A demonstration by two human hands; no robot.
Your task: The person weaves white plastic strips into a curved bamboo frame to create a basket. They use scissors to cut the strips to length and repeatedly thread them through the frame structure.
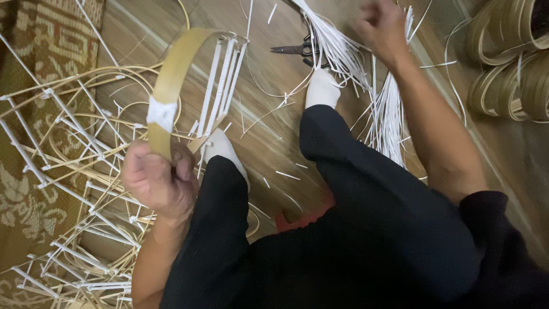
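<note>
Clamping the hoop (171, 80) firmly in our closed left hand (159, 180), we draw just 1 strip cleanly from the bundle (343, 51) pinched by our right hand (380, 26).

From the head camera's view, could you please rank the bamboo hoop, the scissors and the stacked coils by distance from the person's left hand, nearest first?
1. Bamboo hoop: gripped in the left hand, rising just above it.
2. Scissors: on the floor, up and to the right, past the white-socked feet.
3. Stacked coils: far right edge, beyond the right hand.
</note>
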